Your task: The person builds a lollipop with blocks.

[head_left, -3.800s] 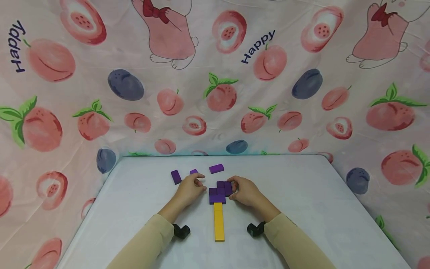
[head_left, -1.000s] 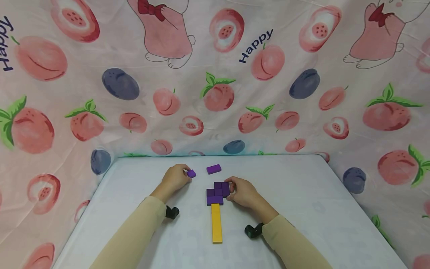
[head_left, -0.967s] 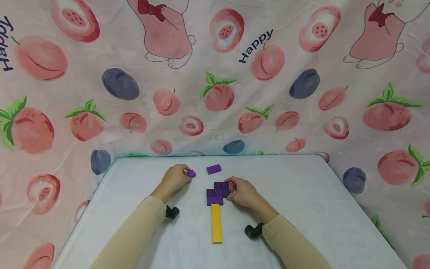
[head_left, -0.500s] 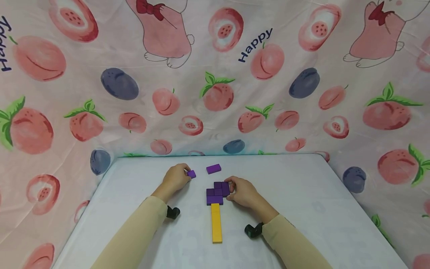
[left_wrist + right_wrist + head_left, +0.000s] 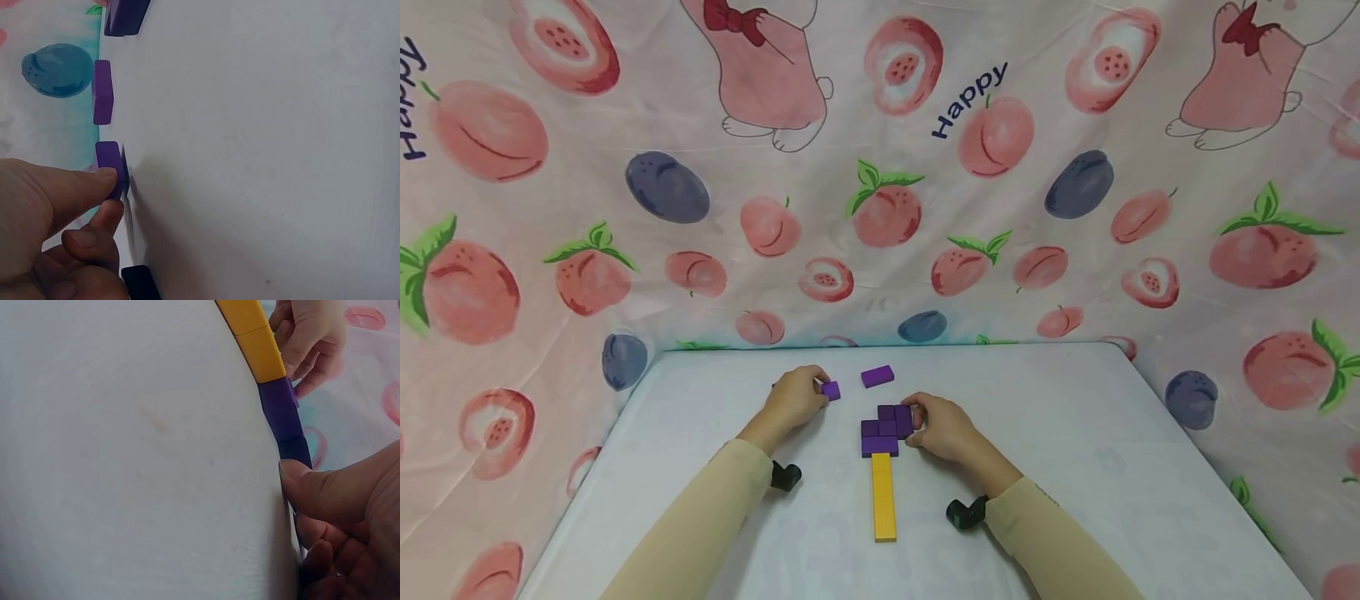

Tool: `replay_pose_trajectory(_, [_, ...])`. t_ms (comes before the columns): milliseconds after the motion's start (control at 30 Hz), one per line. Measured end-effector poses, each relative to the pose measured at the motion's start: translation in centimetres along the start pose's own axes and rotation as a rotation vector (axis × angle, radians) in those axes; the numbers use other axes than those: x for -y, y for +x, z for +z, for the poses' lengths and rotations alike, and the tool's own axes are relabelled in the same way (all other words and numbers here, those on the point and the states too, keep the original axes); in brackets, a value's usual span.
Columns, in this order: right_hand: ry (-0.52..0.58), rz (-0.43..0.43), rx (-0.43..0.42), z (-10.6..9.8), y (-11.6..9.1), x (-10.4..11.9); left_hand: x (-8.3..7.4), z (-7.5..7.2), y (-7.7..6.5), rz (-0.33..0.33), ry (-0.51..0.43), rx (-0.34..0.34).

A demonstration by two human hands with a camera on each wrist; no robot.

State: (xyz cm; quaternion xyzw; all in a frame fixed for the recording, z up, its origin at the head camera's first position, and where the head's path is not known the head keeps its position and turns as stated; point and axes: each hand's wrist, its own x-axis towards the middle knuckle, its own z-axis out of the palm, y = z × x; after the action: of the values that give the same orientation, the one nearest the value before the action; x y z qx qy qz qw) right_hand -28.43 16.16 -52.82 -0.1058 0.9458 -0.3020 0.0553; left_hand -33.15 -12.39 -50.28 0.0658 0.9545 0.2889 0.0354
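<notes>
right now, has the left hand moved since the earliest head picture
Yes. Judged against the yellow strip in the head view, the left hand has moved left and outward, toward the white table's far edge.

Finishes noted: hard + smooth vs. soft cloth, mostly matt.
Purple blocks [image 5: 880, 446] and yellow strip [image 5: 883, 500] are seen w/ smooth, slightly glossy faces; wood or plastic can't be told. Tabletop [image 5: 1037, 425] is seen as matt, w/ v. faint texture. Backdrop [image 5: 835, 179] is made of printed, lightly creased fabric. Sleeves [image 5: 692, 517] are made of matt cloth; wrist pcs. [image 5: 786, 476] are finished like dark plastic.
</notes>
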Motion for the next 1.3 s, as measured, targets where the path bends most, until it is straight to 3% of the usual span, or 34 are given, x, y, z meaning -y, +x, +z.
replay_pose_trajectory(1300, [0.005, 0.012, -0.004, 0.1, 0.0, 0.0, -2.9, 2.2, -1.3, 0.081, -0.019, 0.047])
